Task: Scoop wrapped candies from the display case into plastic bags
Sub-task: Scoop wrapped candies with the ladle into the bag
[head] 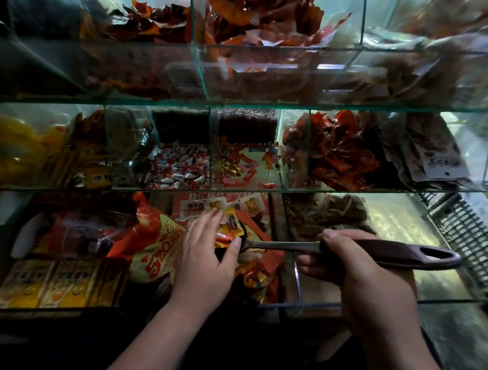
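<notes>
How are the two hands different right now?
The left hand has straight fingers; the right hand has curled ones. The left hand rests on yellow-orange wrapped candies; the right hand grips the dark-handled metal scoop. Both are bare and meet at the scoop.

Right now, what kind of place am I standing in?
Probably a shop's pick-and-mix snack counter: a tiered glass display case divided into compartments, heaps of wrapped candies in them, and a scoop gripped in your right hand.

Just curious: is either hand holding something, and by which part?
The right hand grips the scoop by its dark handle. The left hand holds nothing; its straight fingers rest on the candies.
</notes>
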